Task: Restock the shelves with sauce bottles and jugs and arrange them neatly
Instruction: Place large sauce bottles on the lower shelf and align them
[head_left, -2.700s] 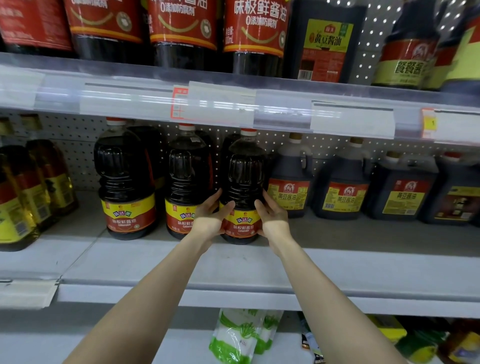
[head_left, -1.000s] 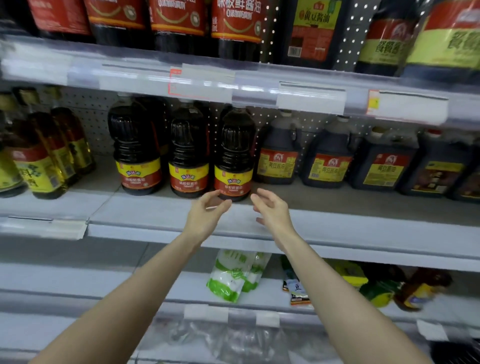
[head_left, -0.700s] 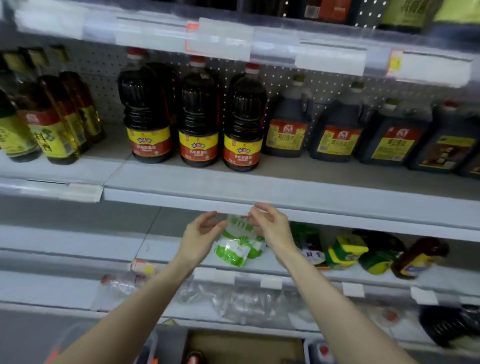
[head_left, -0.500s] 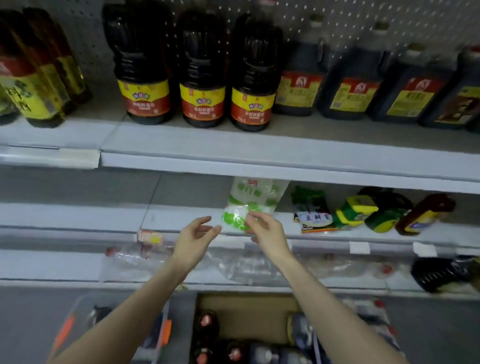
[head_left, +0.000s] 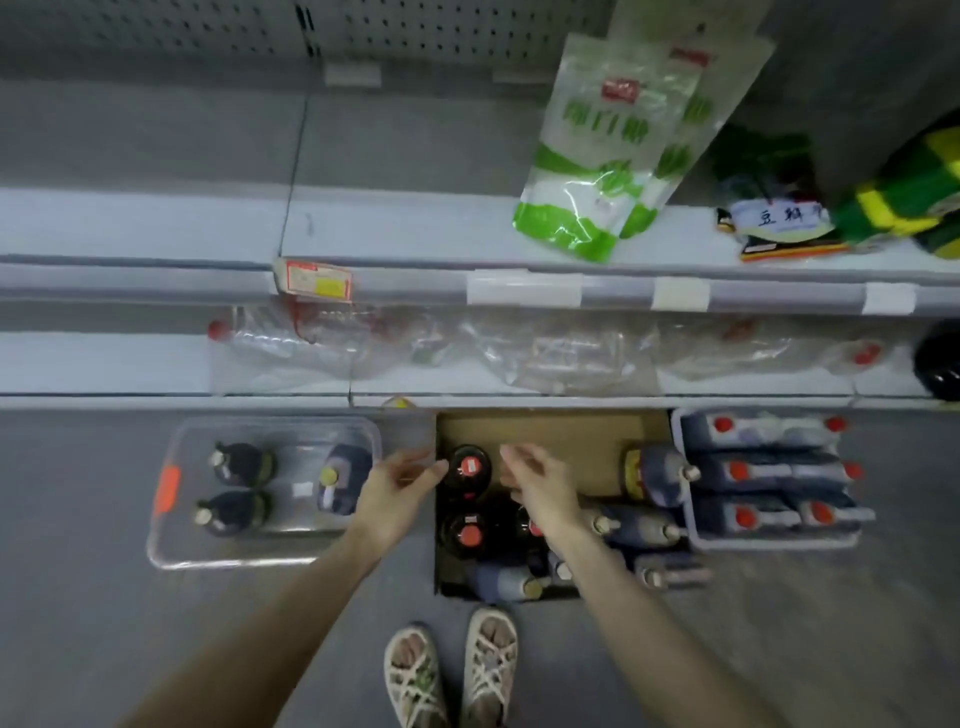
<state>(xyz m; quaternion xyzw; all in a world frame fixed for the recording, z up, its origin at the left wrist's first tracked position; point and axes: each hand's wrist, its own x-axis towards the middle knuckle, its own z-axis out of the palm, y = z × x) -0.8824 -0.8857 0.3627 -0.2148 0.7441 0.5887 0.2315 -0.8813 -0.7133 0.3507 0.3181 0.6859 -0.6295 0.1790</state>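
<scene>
A cardboard box (head_left: 545, 434) on the floor holds several dark sauce bottles. The rear one, an upright red-capped bottle (head_left: 470, 467), stands between my hands. My left hand (head_left: 397, 491) hangs just left of it, fingers relaxed, fingertips close to the cap. My right hand (head_left: 540, 483) hovers just right of it, fingers loosely spread, holding nothing. A second red-capped bottle (head_left: 469, 531) stands right behind it, nearer me.
A clear bin (head_left: 171, 519) at left holds three dark bottles. A clear bin (head_left: 769, 540) at right is packed with red-capped jugs. Above, shelves carry green-white bags (head_left: 592, 156), packets and clear plastic bottles (head_left: 291, 343). My sandalled feet (head_left: 452, 670) stand before the box.
My view tipped from the sauce shelf down to the floor. Both hands left the shelved bottle and dropped to either side of a bottle in the box.
</scene>
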